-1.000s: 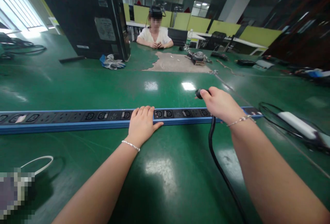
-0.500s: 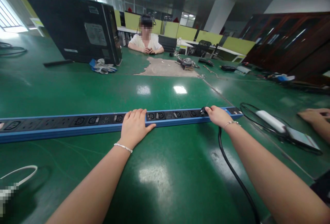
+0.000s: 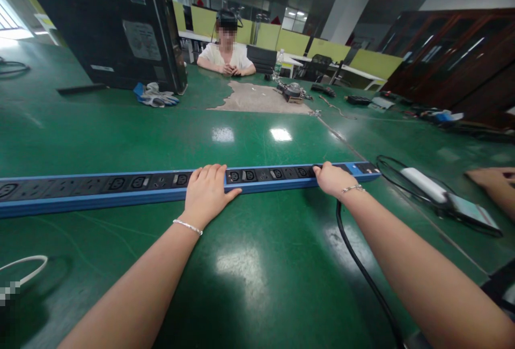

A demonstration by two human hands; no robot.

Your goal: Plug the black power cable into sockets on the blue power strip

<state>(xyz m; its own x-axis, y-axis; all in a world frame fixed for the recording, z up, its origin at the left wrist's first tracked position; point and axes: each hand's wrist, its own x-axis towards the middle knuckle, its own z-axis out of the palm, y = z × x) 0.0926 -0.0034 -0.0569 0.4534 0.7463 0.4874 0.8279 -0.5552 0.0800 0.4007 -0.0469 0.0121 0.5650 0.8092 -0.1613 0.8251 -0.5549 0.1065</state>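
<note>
A long blue power strip (image 3: pixel 132 194) with a row of black sockets lies across the green table (image 3: pixel 249 140). My left hand (image 3: pixel 206 192) lies over the middle of the strip, fingers across its top and thumb along the front side. Near the strip's right end, my right hand (image 3: pixel 333 178) is closed around a black plug, which is mostly hidden by the fingers and sits at the sockets. From under that hand a thick black cable (image 3: pixel 362 268) runs down toward the bottom edge.
A black computer case (image 3: pixel 116 32) and gloves (image 3: pixel 156 95) stand back left. Across the table sits a person (image 3: pixel 226 57). At right are a white adapter (image 3: pixel 423 184), a phone-like device (image 3: pixel 475 212) and another person's hand (image 3: pixel 488 182). A white cable loop (image 3: pixel 34 268) lies lower left.
My right hand has shifted slightly left and lower over the sockets, and the plug is now more hidden beneath it. My left hand stays on the strip. The view has shifted slightly.
</note>
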